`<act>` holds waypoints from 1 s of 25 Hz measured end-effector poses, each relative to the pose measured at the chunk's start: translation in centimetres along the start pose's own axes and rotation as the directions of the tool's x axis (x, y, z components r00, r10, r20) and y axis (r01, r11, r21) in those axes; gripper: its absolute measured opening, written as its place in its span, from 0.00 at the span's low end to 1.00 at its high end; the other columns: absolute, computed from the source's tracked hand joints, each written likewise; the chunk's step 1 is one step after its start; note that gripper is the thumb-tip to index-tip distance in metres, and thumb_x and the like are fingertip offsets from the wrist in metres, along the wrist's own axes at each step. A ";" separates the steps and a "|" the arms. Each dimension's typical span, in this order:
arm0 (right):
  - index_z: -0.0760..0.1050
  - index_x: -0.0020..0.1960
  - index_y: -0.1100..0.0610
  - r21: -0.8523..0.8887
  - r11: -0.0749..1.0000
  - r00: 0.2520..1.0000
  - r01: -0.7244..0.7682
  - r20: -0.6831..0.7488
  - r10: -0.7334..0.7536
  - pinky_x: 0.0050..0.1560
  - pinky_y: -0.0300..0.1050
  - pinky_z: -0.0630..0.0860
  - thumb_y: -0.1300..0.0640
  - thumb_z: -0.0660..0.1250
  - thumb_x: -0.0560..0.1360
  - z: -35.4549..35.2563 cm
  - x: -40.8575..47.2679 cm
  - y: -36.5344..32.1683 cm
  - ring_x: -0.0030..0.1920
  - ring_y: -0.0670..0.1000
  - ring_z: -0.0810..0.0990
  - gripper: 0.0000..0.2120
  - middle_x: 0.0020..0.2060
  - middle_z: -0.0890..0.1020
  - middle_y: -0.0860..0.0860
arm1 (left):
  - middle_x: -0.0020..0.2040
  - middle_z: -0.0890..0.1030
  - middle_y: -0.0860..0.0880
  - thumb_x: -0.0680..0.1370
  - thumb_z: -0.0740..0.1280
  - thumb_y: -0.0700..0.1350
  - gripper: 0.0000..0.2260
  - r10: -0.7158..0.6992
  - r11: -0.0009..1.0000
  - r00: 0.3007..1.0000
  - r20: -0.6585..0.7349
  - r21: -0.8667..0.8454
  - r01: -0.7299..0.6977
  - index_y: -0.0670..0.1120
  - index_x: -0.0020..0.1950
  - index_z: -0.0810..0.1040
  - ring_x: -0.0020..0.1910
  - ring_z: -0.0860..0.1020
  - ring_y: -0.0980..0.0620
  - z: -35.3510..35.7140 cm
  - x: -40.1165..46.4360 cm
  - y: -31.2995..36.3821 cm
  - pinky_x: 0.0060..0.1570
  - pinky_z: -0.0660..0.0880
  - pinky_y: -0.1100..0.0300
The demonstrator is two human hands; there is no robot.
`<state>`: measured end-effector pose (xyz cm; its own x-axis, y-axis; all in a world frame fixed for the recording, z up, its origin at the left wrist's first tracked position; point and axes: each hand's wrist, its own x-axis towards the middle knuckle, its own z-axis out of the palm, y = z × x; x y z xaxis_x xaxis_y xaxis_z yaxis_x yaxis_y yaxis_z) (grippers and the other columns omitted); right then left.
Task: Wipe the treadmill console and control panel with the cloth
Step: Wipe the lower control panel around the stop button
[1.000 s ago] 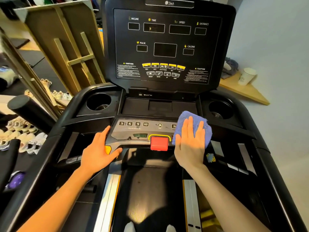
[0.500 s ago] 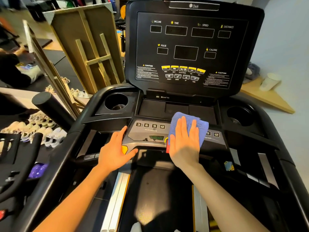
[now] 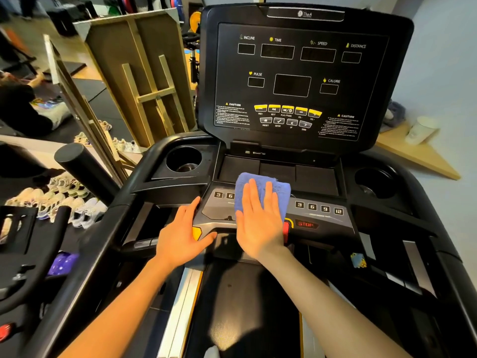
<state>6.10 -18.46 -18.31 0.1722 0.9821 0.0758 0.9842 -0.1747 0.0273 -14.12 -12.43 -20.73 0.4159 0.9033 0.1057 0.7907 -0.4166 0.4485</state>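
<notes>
Blue microfibre cloth lies on the grey control panel, our right hand pressing it flat, fingers spread. Our left hand rests open, bracing the panel's left edge. Best we press lightly and evenly, skirting the red stop key.

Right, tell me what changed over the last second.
The right hand slid the blue cloth leftward across the control panel, from its right side to the middle, uncovering the right-hand number keys. The left hand stayed braced on the panel's left corner.
</notes>
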 end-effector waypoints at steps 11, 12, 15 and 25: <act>0.48 0.81 0.61 0.078 0.978 0.979 0.192 -0.087 -0.185 0.79 0.62 0.49 0.46 0.48 0.83 -0.2 -0.1 -5.6 0.79 0.67 0.44 0.31 0.81 0.52 0.59 | 0.63 0.74 0.52 0.71 0.66 0.68 0.41 0.034 0.997 0.999 -0.002 -0.072 -0.034 0.54 0.79 0.57 0.48 0.80 0.54 -0.2 -0.1 -0.4 0.40 0.81 0.52; 0.47 0.82 0.60 0.082 0.974 0.975 0.210 -0.085 -0.204 0.79 0.62 0.49 0.46 0.48 0.83 -0.1 -0.2 -5.7 0.80 0.67 0.43 0.32 0.81 0.52 0.58 | 0.62 0.74 0.53 0.71 0.67 0.66 0.40 0.037 0.996 0.999 0.006 -0.087 -0.037 0.56 0.79 0.57 0.48 0.80 0.54 -0.3 -0.1 -0.4 0.40 0.80 0.52; 0.46 0.82 0.59 0.085 0.962 0.964 0.261 -0.080 -0.255 0.79 0.61 0.48 0.45 0.47 0.83 0.1 -0.4 -6.0 0.80 0.65 0.42 0.32 0.81 0.52 0.57 | 0.57 0.75 0.56 0.69 0.68 0.62 0.32 0.035 0.993 0.999 0.020 -0.117 -0.033 0.58 0.70 0.65 0.47 0.79 0.55 -0.4 -0.3 -0.3 0.42 0.79 0.53; 0.54 0.81 0.58 -0.012 0.884 0.881 0.467 -0.076 -0.467 0.80 0.59 0.44 0.46 0.54 0.82 0.8 -1.4 -6.3 0.81 0.64 0.45 0.31 0.81 0.57 0.55 | 0.57 0.73 0.63 0.68 0.70 0.58 0.31 0.114 0.973 0.993 0.039 -0.207 -0.104 0.56 0.70 0.67 0.48 0.77 0.62 -0.7 -0.1 -1.2 0.44 0.77 0.63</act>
<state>-0.35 -18.65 -19.40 -0.3109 0.9416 0.1296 0.9500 0.3038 0.0719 -15.42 -11.91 -20.71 0.5209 0.8450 0.1212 0.6332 -0.4777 0.6090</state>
